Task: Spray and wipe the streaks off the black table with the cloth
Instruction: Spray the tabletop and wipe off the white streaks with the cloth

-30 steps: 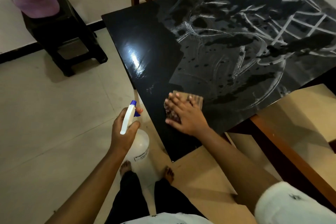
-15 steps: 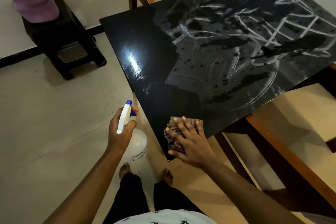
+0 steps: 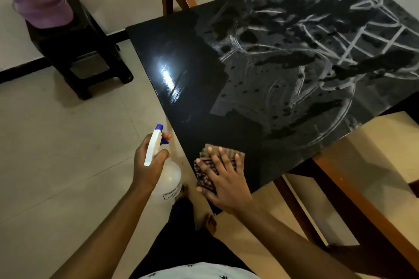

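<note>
Black table (image 3: 192, 88) is streaked white across its far part. Cloth (image 3: 237, 158) is pressed onto the near corner by the flat right hand (image 3: 224, 181); spray bottle (image 3: 153, 147) is gripped by the left hand (image 3: 147, 165) beside the edge. Stool (image 3: 86, 52) with purple tub (image 3: 43, 8) is noted by the wall.

The glossy black table (image 3: 192, 88) bears whitish-grey scribbled streaks (image 3: 340, 36) and dark blotches across its far part. Its near-left part is plain black with one white glare. The folded woven cloth (image 3: 204, 179) is checked in tan and dark maroon. The translucent white plastic spray bottle (image 3: 172, 176) has a white trigger head and a blue nozzle. The round tub (image 3: 43, 8) is purple, the plastic stool (image 3: 90, 52) black, the floor tiles (image 3: 56, 154) pale cream.
</note>
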`<move>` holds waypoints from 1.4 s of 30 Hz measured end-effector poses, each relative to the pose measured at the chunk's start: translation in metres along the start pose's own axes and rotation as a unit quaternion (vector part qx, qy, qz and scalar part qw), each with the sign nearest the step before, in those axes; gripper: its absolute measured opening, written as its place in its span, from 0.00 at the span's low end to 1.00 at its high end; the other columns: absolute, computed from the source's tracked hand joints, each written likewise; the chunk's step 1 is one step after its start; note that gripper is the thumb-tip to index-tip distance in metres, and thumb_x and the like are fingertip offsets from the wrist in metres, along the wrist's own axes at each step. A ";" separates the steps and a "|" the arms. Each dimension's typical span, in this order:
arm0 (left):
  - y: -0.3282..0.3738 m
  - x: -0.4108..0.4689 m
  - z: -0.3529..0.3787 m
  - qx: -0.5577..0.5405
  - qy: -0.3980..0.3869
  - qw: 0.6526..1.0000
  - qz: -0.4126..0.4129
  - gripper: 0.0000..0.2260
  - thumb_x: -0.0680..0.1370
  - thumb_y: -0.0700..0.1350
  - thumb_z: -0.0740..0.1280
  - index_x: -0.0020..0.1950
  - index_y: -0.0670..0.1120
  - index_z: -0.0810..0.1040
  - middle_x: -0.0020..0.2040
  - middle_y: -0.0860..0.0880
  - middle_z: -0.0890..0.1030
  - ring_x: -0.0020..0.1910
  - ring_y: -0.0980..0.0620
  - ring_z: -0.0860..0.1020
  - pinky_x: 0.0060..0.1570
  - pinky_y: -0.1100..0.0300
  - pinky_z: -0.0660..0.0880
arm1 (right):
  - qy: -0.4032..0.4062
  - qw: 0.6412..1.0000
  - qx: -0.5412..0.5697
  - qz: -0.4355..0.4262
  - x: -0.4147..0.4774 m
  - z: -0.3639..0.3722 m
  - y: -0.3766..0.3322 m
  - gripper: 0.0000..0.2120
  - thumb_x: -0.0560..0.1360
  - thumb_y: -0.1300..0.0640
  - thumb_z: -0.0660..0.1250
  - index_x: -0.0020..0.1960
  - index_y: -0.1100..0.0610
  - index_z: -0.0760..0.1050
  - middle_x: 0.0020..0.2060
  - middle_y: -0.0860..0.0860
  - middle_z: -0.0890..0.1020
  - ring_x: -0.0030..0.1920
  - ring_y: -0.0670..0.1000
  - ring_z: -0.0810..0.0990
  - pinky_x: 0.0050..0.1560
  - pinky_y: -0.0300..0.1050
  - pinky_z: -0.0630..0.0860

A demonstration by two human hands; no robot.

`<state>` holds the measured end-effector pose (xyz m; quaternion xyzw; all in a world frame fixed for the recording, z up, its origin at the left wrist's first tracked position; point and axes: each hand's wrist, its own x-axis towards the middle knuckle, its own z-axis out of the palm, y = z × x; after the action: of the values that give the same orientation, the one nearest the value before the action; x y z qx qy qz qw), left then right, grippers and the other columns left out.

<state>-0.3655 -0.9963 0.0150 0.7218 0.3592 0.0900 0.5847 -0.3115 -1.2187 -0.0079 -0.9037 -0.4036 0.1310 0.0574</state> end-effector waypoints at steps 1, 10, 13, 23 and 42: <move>0.002 0.005 0.000 0.003 0.001 1.000 0.001 0.27 0.68 0.53 0.68 0.67 0.48 0.73 0.59 0.47 0.79 0.57 0.45 0.78 0.53 0.42 0.80 | 0.002 1.000 -0.003 -0.007 -0.001 0.002 -0.002 0.33 0.77 0.29 0.44 0.77 0.42 0.52 0.77 0.55 0.58 0.76 0.60 0.52 0.70 0.71 0.51; 0.022 0.051 -0.001 0.021 -0.014 0.999 0.029 0.24 0.70 0.48 0.68 0.65 0.46 0.74 0.57 0.47 0.79 0.55 0.47 0.78 0.51 0.50 0.81 | 0.049 0.980 0.034 0.190 0.170 -0.048 0.045 0.32 0.76 0.31 0.50 0.77 0.41 0.52 0.79 0.51 0.50 0.77 0.58 0.44 0.72 0.66 0.41; 0.025 0.059 -0.001 0.028 -0.026 0.998 0.042 0.23 0.70 0.47 0.69 0.65 0.45 0.74 0.58 0.47 0.79 0.55 0.46 0.78 0.50 0.58 0.79 | 0.044 0.978 0.028 0.200 0.174 -0.050 0.041 0.33 0.77 0.32 0.49 0.78 0.41 0.48 0.78 0.52 0.51 0.77 0.59 0.45 0.72 0.67 0.41; 0.031 0.070 -0.005 0.020 -0.067 0.996 0.060 0.19 0.72 0.41 0.69 0.63 0.44 0.75 0.55 0.50 0.81 0.54 0.51 0.79 0.50 0.65 0.76 | 0.006 0.994 0.014 0.104 0.097 -0.032 0.020 0.35 0.75 0.28 0.43 0.78 0.41 0.46 0.79 0.52 0.47 0.78 0.56 0.42 0.71 0.62 0.34; 0.029 0.021 0.014 0.013 -0.046 0.997 0.064 0.18 0.75 0.33 0.68 0.60 0.50 0.73 0.51 0.58 0.79 0.50 0.55 0.78 0.47 0.68 0.72 | 0.022 0.991 0.012 0.131 -0.011 0.000 -0.003 0.34 0.75 0.29 0.47 0.77 0.42 0.53 0.76 0.53 0.60 0.76 0.58 0.54 0.71 0.63 0.43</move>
<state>-0.3306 -0.9953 0.0313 0.7540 0.2863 0.0890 0.5845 -0.3206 -1.2249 -0.0054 -0.9508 -0.2784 0.1222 0.0596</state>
